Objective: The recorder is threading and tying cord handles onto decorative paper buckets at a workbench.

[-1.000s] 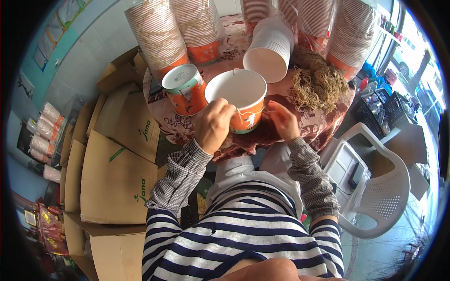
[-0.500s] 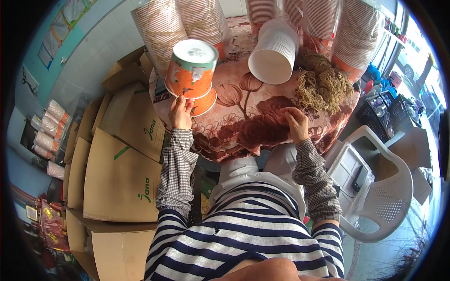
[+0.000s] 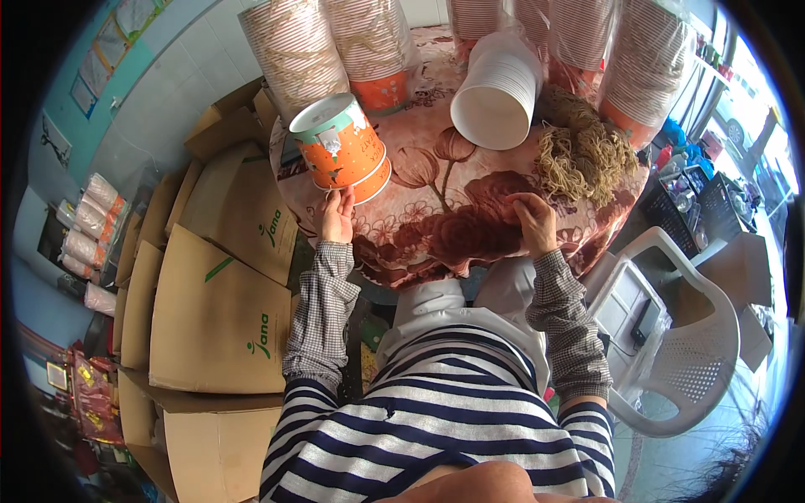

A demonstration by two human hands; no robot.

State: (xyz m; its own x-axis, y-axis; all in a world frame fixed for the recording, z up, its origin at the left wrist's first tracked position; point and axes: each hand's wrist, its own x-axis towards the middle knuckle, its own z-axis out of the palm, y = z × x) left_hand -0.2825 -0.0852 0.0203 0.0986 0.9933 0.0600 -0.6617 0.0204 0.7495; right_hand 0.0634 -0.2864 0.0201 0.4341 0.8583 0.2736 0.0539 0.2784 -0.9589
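Note:
An orange and green paper bucket (image 3: 340, 147) sits upside down and tilted over another bucket at the table's left side; only a rim of the lower one shows beneath it. At the upper bucket's near rim is my left hand (image 3: 337, 216), its fingertips closed on the edge. My right hand (image 3: 534, 225) hovers over the table's near right part, thumb and forefinger pinched together. Whatever may be between them is too small to tell. Beyond it lies a tangled bundle of tan string (image 3: 583, 159). A nested stack of white paper buckets (image 3: 496, 101) lies on its side in the middle.
Tall plastic-wrapped bucket stacks (image 3: 293, 54) line the far side of the table with its flowered cloth (image 3: 419, 201). Open cardboard boxes (image 3: 222, 310) crowd the left. A white plastic chair (image 3: 688, 360) and black crates (image 3: 721, 205) stand at the right.
The upper bucket has come down over the lower one, and its base has tipped to the left. My left hand has shifted slightly right and nearer; my right hand stays nearly still.

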